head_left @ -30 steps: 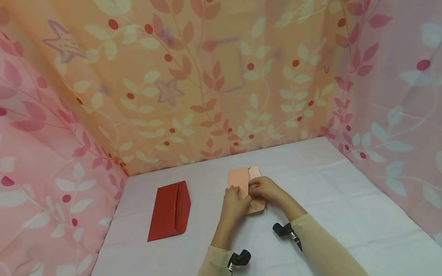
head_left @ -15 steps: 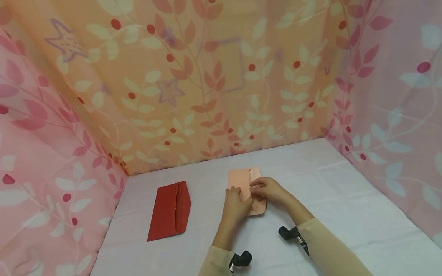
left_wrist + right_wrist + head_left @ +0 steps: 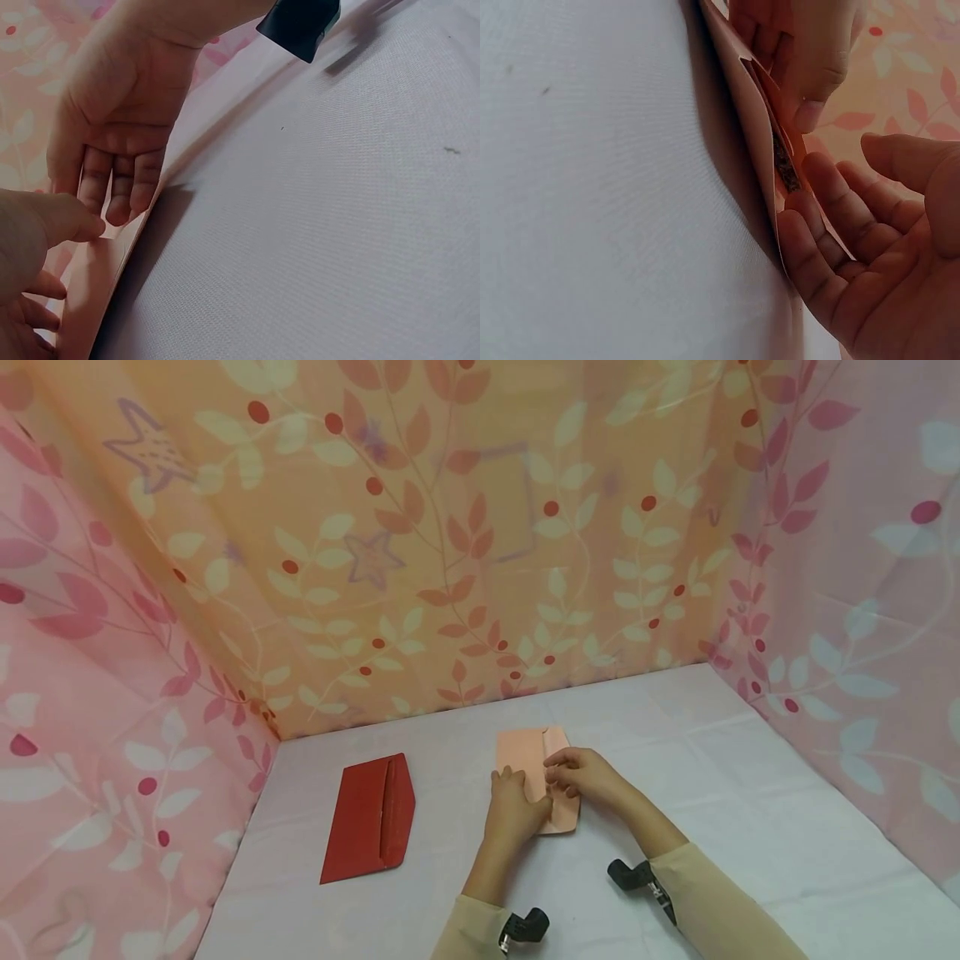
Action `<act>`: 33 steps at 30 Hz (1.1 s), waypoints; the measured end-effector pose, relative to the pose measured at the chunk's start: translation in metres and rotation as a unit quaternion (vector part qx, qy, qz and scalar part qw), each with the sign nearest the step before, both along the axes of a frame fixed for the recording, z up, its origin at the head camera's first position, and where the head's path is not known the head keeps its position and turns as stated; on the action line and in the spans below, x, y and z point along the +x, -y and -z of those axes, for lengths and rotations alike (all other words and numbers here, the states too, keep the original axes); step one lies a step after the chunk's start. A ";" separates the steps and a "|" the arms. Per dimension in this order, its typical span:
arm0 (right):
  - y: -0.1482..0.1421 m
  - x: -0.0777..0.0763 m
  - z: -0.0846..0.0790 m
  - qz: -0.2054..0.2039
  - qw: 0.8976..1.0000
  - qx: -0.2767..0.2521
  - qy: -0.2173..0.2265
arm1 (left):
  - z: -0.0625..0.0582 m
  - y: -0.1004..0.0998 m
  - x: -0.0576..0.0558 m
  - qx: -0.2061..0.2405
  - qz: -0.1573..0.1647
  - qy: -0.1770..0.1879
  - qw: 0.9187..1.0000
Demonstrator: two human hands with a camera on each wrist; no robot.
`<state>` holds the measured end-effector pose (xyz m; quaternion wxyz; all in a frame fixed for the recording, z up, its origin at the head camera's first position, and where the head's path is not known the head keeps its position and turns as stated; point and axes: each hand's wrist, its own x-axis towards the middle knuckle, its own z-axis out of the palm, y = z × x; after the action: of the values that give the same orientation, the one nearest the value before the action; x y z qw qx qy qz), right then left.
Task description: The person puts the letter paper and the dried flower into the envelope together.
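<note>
A peach envelope [image 3: 517, 747] lies on the white cloth in the head view, its flap [image 3: 561, 814] folded out to the right. My left hand [image 3: 513, 806] rests on its body, fingers spread and thumb beside the mouth. At the flap is my right hand [image 3: 592, 775], its fingers loosely bent. In the right wrist view, fingertips of the right hand [image 3: 885, 247] touch the flap, while its thumb stands apart from them. A dark speckled strip [image 3: 786, 166] shows inside the mouth of the envelope [image 3: 754, 112], just beyond those fingertips.
A red envelope [image 3: 356, 814] lies to the left, its flap opened to the right. Patterned curtains [image 3: 420, 568] rise behind the table and along both sides. A black camera mount [image 3: 525, 927] sits on the left sleeve, another mount [image 3: 630, 874] on the right.
My right hand has drawn slightly right and towards me, from the envelope's mouth onto the flap. The left hand stays on the envelope, whose near end has shifted slightly towards me.
</note>
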<state>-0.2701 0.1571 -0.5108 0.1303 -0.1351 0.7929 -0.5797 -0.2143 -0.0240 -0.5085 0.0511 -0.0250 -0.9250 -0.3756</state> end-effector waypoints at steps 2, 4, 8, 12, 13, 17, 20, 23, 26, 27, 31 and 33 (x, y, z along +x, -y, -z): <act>0.000 0.000 0.001 -0.005 1.000 -0.003 -0.001 | 0.001 0.000 0.000 -0.002 -0.001 0.001 1.000; -0.001 0.000 0.001 -0.008 1.000 -0.004 -0.001 | 0.003 0.000 -0.001 -0.004 0.000 0.004 1.000; -0.003 0.001 0.001 -0.013 1.000 -0.005 0.001 | 0.007 0.001 -0.005 -0.016 0.001 0.016 1.000; -0.004 0.002 0.001 -0.012 1.000 -0.009 0.006 | 0.005 0.003 -0.008 -0.035 0.006 0.025 0.999; -0.004 0.002 0.001 -0.011 1.000 -0.012 0.006 | 0.003 0.003 -0.009 -0.037 0.008 0.025 0.999; -0.003 0.003 0.000 -0.005 1.000 -0.017 0.005 | -0.003 0.008 -0.012 -0.050 0.023 0.028 0.998; -0.003 0.005 -0.002 -0.005 1.000 -0.013 -0.009 | -0.006 0.012 -0.012 -0.053 0.033 0.034 0.998; -0.003 0.009 -0.004 -0.003 1.000 -0.009 -0.024 | -0.012 0.017 -0.008 -0.025 0.042 0.044 0.998; -0.002 0.011 -0.005 0.000 0.999 0.001 -0.046 | -0.022 0.021 0.001 0.001 0.060 0.049 0.997; -0.001 0.012 -0.005 0.002 0.998 0.009 -0.057 | -0.026 0.022 0.003 0.006 0.067 0.047 0.997; 0.000 0.016 -0.004 0.010 0.994 0.051 -0.100 | -0.036 0.027 0.013 -0.004 0.092 0.038 0.995; 0.000 0.019 -0.004 0.005 0.990 0.068 -0.120 | -0.037 0.032 0.017 -0.013 0.105 0.031 0.994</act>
<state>-0.2507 0.1570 -0.5068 0.0403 -0.1905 0.8410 -0.5048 -0.1975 -0.0555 -0.4717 -0.0176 -0.1110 -0.9233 -0.3672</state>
